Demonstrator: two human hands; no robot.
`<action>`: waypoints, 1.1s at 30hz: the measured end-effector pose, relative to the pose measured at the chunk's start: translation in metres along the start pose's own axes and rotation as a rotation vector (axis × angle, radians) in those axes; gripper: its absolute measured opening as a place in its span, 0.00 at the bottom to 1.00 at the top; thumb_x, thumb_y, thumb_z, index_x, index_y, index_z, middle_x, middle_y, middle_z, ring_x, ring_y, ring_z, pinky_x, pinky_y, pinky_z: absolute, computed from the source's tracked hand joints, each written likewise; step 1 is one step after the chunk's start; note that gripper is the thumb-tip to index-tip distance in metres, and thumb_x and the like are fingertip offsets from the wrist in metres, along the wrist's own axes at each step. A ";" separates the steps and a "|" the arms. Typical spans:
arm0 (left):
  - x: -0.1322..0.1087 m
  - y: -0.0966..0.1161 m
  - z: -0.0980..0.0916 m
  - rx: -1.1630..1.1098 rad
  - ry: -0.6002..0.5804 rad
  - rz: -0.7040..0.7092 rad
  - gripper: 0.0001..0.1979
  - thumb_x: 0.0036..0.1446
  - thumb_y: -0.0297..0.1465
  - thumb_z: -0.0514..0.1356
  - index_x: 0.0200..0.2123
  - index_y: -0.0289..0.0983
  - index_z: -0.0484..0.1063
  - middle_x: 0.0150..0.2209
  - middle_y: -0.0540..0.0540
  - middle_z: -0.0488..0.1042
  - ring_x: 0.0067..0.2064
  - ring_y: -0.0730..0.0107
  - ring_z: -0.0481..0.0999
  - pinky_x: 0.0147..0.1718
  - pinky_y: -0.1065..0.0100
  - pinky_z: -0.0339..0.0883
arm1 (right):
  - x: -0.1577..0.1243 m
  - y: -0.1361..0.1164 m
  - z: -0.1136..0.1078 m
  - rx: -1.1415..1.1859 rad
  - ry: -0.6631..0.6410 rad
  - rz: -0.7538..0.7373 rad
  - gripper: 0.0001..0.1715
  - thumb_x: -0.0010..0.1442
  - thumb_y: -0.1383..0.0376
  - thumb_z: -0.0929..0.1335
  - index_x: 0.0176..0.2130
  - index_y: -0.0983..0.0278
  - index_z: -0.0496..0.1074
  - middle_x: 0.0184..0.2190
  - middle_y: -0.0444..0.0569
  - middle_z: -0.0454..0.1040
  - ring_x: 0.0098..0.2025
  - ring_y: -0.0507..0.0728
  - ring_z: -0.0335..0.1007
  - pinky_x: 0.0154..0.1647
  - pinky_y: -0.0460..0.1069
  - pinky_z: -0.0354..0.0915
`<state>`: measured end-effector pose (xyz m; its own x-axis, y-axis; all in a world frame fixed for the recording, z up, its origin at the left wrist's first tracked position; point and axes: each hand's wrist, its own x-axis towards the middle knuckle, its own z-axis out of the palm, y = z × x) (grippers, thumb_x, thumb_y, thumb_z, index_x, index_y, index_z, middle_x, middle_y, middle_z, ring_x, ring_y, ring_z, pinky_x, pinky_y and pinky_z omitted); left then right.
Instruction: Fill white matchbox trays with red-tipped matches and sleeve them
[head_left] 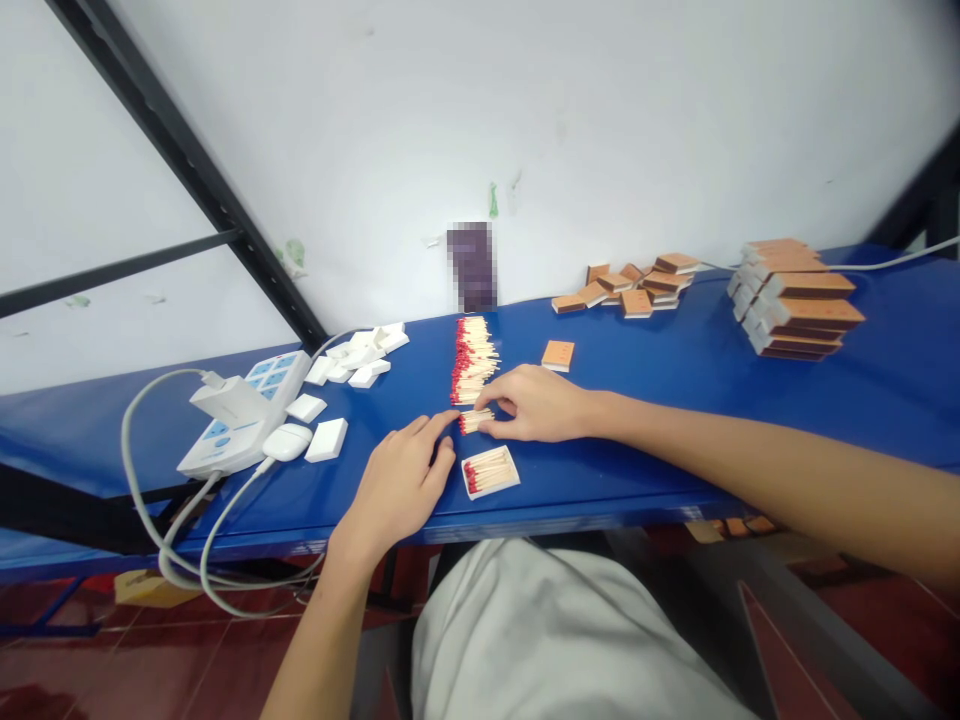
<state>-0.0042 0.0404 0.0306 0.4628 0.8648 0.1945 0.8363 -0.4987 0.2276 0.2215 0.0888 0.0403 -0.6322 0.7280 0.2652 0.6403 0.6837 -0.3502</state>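
Observation:
A small bundle of red-tipped matches (469,422) lies on the blue table, between my two hands. My right hand (534,402) reaches in from the right, its thumb and fingers closed around the stick ends. From the left, my left hand (399,482) rests with its index fingertip at the red heads and its thumb held apart, gripping nothing. Just beyond the bundle lies a long heap of loose matches (474,362), heads to the left. Nearer to me sits a white matchbox tray (514,478) with a layer of matches inside, heads also left.
White tray pieces (360,352) lie at left, near a power strip (279,385) with a charger, a white case (287,441) and looping cables. An orange matchbox cover (558,355) lies behind my right hand. More covers (637,302) and stacked matchboxes (810,315) stand back right.

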 end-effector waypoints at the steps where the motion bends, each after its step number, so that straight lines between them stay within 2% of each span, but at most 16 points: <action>1: 0.000 0.000 0.000 0.000 0.000 0.003 0.21 0.70 0.35 0.45 0.61 0.40 0.65 0.51 0.43 0.75 0.49 0.56 0.75 0.48 0.56 0.67 | 0.000 0.000 0.000 0.000 0.004 -0.002 0.13 0.60 0.57 0.69 0.38 0.63 0.78 0.24 0.43 0.72 0.25 0.50 0.62 0.28 0.46 0.49; 18: -0.001 -0.001 0.000 -0.005 0.010 0.014 0.21 0.71 0.37 0.45 0.62 0.41 0.64 0.53 0.44 0.75 0.51 0.57 0.74 0.52 0.56 0.66 | 0.001 0.000 0.002 0.016 0.013 -0.029 0.10 0.61 0.61 0.68 0.36 0.64 0.77 0.25 0.43 0.71 0.26 0.50 0.60 0.29 0.46 0.49; 24: 0.000 0.001 -0.001 0.016 -0.002 0.022 0.21 0.71 0.36 0.44 0.61 0.41 0.65 0.48 0.43 0.76 0.48 0.57 0.75 0.46 0.58 0.67 | 0.000 -0.003 0.002 -0.018 0.008 -0.048 0.10 0.61 0.61 0.67 0.36 0.63 0.77 0.26 0.44 0.73 0.26 0.50 0.62 0.29 0.46 0.49; 29: 0.000 0.001 -0.003 0.017 0.006 0.022 0.21 0.71 0.36 0.45 0.61 0.41 0.67 0.46 0.43 0.76 0.46 0.57 0.75 0.44 0.59 0.67 | 0.000 -0.003 0.002 -0.052 0.002 -0.032 0.13 0.62 0.59 0.67 0.41 0.63 0.78 0.29 0.46 0.75 0.28 0.52 0.65 0.29 0.47 0.50; 33: 0.000 0.002 -0.003 0.001 0.003 0.020 0.21 0.71 0.36 0.45 0.61 0.41 0.67 0.46 0.43 0.76 0.46 0.58 0.75 0.45 0.60 0.67 | 0.000 -0.002 0.003 -0.053 -0.011 -0.054 0.15 0.63 0.58 0.66 0.38 0.63 0.79 0.28 0.47 0.76 0.28 0.52 0.65 0.29 0.47 0.49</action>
<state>-0.0037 0.0391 0.0340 0.4785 0.8546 0.2016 0.8274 -0.5157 0.2223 0.2193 0.0872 0.0387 -0.6712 0.6895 0.2721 0.6269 0.7239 -0.2879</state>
